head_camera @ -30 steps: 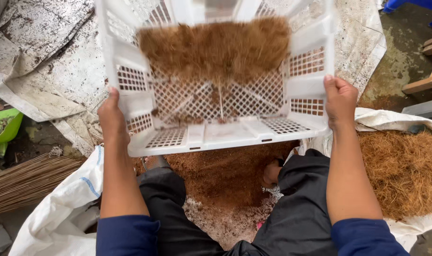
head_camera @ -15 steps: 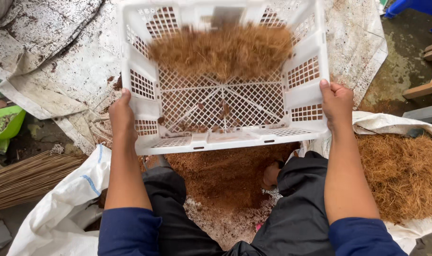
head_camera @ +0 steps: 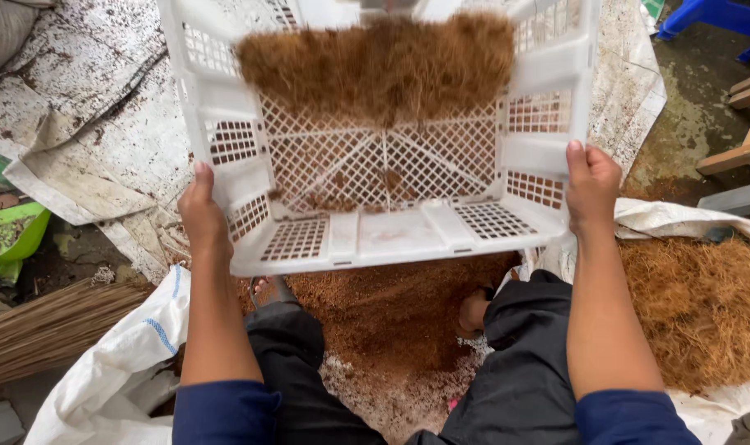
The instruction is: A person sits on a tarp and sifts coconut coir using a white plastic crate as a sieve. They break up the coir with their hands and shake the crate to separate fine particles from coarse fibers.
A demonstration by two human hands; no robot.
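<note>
Above lap, white lattice plastic crate [head_camera: 375,239] held tilted, far end raised. Left hand [head_camera: 202,216] clamped on crate's left wall, right hand [head_camera: 591,185] clamped on right wall. Brown coir fibre clump [head_camera: 379,66] bunched at crate's far end. Fine brown dust pile [head_camera: 391,313] below crate, between knees. Loose fibre heap [head_camera: 700,305] on white sack [head_camera: 111,371], right. Broom bristles [head_camera: 37,330] far left. Blue stool [head_camera: 712,21] far right corner.

Navy blue sleeves pushed up above elbows, forearms bare; black trousers; no gloves.
</note>
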